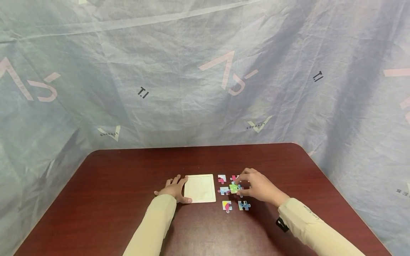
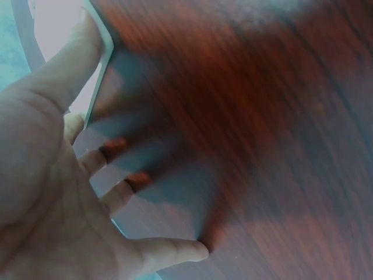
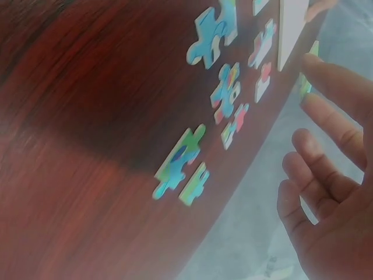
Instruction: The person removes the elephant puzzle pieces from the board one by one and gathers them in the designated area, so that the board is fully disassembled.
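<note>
My left hand lies at the left side of a pale square puzzle tray, fingers spread. In the left wrist view the thumb rests on the tray's corner, and the little finger reaches out over the table. Between thumb and fingertip my right hand pinches a green jigsaw piece, above other pieces to the right of the tray. The right wrist view shows this green piece partly hidden behind the fingers, with the remaining fingers loosely bent.
Several jigsaw pieces lie spread on the dark red table, among them a yellow and pink one and a blue one at the near side. More pieces, such as a green and blue one, lie beyond the right hand. A grey cloth hangs behind.
</note>
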Demonstrator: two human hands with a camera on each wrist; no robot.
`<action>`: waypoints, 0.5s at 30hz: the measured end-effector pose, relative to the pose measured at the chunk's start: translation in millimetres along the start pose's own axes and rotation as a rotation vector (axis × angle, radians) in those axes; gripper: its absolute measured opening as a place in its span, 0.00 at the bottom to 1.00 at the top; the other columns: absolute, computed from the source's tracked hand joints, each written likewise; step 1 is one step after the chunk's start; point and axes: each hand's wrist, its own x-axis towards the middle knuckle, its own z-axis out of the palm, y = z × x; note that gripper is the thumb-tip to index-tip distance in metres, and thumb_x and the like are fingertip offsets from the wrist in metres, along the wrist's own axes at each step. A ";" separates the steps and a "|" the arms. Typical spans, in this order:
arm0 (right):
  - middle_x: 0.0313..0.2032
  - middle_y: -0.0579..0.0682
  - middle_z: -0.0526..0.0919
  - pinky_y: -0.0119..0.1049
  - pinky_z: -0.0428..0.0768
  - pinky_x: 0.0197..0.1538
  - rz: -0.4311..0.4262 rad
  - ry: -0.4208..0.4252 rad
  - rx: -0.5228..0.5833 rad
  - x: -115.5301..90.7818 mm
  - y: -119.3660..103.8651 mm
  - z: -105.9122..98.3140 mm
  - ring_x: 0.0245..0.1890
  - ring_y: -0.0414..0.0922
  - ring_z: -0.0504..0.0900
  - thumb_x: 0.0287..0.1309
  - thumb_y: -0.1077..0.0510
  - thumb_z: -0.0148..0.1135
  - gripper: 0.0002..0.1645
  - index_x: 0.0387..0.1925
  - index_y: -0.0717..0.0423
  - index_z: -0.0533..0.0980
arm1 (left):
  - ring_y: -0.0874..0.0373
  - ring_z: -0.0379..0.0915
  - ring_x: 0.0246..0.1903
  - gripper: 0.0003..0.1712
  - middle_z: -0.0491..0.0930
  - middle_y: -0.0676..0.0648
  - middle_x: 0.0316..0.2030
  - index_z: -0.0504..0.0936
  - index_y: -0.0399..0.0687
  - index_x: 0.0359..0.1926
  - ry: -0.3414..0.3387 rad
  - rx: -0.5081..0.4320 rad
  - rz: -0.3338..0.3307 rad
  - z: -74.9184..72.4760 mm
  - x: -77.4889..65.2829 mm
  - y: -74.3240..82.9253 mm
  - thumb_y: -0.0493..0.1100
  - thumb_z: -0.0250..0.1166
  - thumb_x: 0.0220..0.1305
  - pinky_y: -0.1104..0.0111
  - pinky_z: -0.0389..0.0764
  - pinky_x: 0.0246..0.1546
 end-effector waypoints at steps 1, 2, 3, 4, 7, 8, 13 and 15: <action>0.43 0.47 0.79 0.45 0.79 0.44 0.005 0.001 0.003 -1.5 1.6 -1.0 0.45 0.51 0.78 0.55 0.54 0.78 0.13 0.42 0.47 0.86 | 0.35 0.44 0.76 0.54 0.51 0.38 0.78 0.59 0.50 0.79 0.001 0.000 0.001 0.2 0.0 0.1 0.51 0.78 0.57 0.20 0.51 0.58; 0.43 0.47 0.79 0.46 0.79 0.44 0.014 0.003 0.005 -3.1 3.0 -1.9 0.45 0.52 0.78 0.55 0.54 0.78 0.13 0.42 0.46 0.86 | 0.35 0.44 0.76 0.54 0.51 0.38 0.78 0.59 0.51 0.79 0.000 0.000 0.000 0.2 -0.1 0.3 0.52 0.78 0.57 0.20 0.51 0.58; 0.43 0.46 0.79 0.46 0.79 0.44 0.018 0.004 0.008 -4.6 4.5 -2.9 0.45 0.52 0.78 0.55 0.54 0.78 0.12 0.42 0.46 0.86 | 0.35 0.44 0.76 0.54 0.51 0.38 0.78 0.59 0.51 0.79 0.001 0.000 0.002 0.1 -0.2 0.7 0.52 0.78 0.57 0.20 0.51 0.58; 0.43 0.46 0.79 0.46 0.79 0.45 0.025 0.006 0.011 -6.2 6.0 -3.9 0.45 0.51 0.78 0.55 0.53 0.78 0.12 0.42 0.46 0.86 | 0.35 0.44 0.76 0.54 0.51 0.39 0.78 0.59 0.51 0.79 0.001 0.001 0.002 0.1 -0.2 0.8 0.52 0.78 0.57 0.20 0.51 0.58; 0.43 0.44 0.78 0.46 0.80 0.44 0.026 0.012 0.011 -10.5 10.5 -5.9 0.45 0.50 0.79 0.55 0.53 0.78 0.12 0.42 0.46 0.86 | 0.35 0.45 0.76 0.54 0.51 0.39 0.78 0.59 0.51 0.79 0.003 0.008 0.004 0.1 -0.1 0.5 0.52 0.78 0.57 0.20 0.51 0.57; 0.42 0.44 0.78 0.46 0.80 0.44 0.025 0.015 0.007 -12.0 11.9 -6.3 0.45 0.50 0.78 0.55 0.53 0.78 0.12 0.41 0.45 0.86 | 0.35 0.45 0.76 0.54 0.51 0.39 0.78 0.59 0.51 0.79 0.004 0.010 0.005 0.3 0.0 0.3 0.52 0.78 0.57 0.20 0.51 0.57; 0.41 0.43 0.77 0.43 0.79 0.41 0.014 0.011 -0.001 -19.3 19.7 -8.5 0.42 0.46 0.76 0.55 0.53 0.78 0.13 0.42 0.46 0.86 | 0.36 0.45 0.76 0.54 0.52 0.40 0.78 0.59 0.51 0.79 0.006 0.013 0.000 0.9 0.0 0.0 0.52 0.78 0.58 0.20 0.51 0.57; 0.41 0.43 0.77 0.42 0.78 0.40 0.012 0.013 0.000 -22.7 22.8 -9.6 0.41 0.45 0.76 0.55 0.53 0.78 0.13 0.42 0.46 0.86 | 0.37 0.46 0.76 0.53 0.52 0.41 0.78 0.59 0.52 0.79 0.009 0.016 0.001 3.7 3.6 -1.9 0.52 0.78 0.58 0.20 0.50 0.58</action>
